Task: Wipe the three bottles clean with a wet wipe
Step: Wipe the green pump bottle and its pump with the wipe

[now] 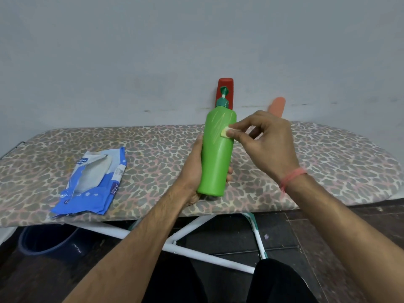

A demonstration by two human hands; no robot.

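Observation:
A tall green pump bottle [215,154] stands tilted over the ironing board [153,149], and my left hand [192,171] grips its lower body from behind. My right hand [264,141] pinches a small folded piece of wet wipe [226,132] and presses it against the bottle's upper right side. Behind the green bottle a red bottle [227,88] stands by the wall, partly hidden. An orange bottle [278,106] shows just above my right hand, its lower part hidden.
A torn blue wet-wipe packet [94,182] lies on the left of the leopard-print board. White metal legs [196,248] cross under the board. A dark blue bucket [48,239] sits on the floor at lower left. A grey wall rises right behind the board.

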